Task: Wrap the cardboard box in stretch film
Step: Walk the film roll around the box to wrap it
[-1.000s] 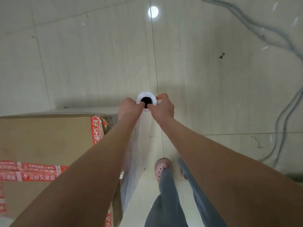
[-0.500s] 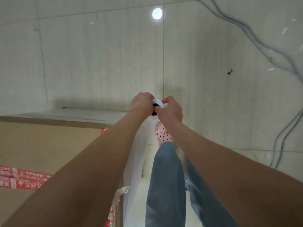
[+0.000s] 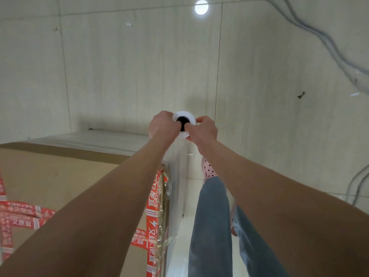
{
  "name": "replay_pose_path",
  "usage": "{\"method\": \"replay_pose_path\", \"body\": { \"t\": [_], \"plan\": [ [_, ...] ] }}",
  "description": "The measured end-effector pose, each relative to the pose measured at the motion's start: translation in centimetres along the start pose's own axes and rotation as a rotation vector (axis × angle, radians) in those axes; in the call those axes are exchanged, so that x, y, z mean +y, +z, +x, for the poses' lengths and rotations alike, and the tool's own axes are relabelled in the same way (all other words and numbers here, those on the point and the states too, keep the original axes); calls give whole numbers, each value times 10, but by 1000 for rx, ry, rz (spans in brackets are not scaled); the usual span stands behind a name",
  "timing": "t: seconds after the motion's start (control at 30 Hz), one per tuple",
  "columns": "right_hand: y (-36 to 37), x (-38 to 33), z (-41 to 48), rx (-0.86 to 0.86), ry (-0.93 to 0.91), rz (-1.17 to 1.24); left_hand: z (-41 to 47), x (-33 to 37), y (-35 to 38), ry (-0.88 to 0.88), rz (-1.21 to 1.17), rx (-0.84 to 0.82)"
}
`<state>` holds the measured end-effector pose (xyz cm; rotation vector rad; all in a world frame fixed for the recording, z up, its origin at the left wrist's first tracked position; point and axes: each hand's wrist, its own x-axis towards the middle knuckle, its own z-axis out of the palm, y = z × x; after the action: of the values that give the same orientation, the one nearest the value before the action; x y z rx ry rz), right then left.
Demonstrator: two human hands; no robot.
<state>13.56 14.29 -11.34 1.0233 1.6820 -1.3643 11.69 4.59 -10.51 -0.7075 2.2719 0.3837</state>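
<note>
Cardboard box (image 3: 69,186), seen from above, fills the lower left of the head view and stands on a pale tiled floor (image 3: 119,66). We see its brown top face, crossed by strips of red printed tape (image 3: 154,212) along its right edge and at the far left. Crinkled clear stretch film (image 3: 166,194) already lies over that right edge, and a translucent sheet of it runs down the box's right side towards the floor.

Both hands are held out in front of us, close together, beyond and to the right of the box's far right corner. Between them is the roll of stretch film (image 3: 184,115), viewed end-on: a white ring round a black core, standing upright just beside the box's right side. The left hand (image 3: 162,124) curls over the left rim of the roll's top end; the right hand (image 3: 203,129) grips the right rim, with one digit reaching into the black core. Both hands are thus clamped on the roll; neither touches the box, which lies below and to the left of the left forearm.

Below the right forearm we see a leg in blue jeans (image 3: 211,226) and a pink dotted shoe (image 3: 207,168) on the floor, near the box's right side. Grey cables (image 3: 319,37) trail across the floor at upper right, and a round light reflection (image 3: 201,7) shows near the top edge.
</note>
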Motion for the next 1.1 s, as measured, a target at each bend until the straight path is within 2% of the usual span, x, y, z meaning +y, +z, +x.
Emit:
{"method": "replay_pose_path", "body": {
  "t": [0.17, 0.33, 0.5, 0.57, 0.73, 0.83, 0.97, 1.1],
  "plan": [
    [14, -15, 1, -6, -47, -137, 9, -15, -7, -62, -151, 12],
    [24, -32, -2, -69, -195, -370, 12, -34, -8, -237, -486, 35],
    [41, -45, -4, -75, -164, -356, 19, -48, -14, -299, -602, 25],
    [43, -48, -3, -67, -154, -371, 18, -47, -21, -228, -541, -15],
    [50, -49, -4, -91, -139, -427, 25, -45, -42, 193, 98, 24],
    [51, -52, -2, -108, -137, -454, 32, -38, -46, 366, 355, 37],
    [48, -60, 2, -138, -128, -522, 39, -25, -55, 390, 457, 10],
    [55, -74, 9, -156, -144, -591, 50, -28, -66, 267, 363, -28]
  ]
}}
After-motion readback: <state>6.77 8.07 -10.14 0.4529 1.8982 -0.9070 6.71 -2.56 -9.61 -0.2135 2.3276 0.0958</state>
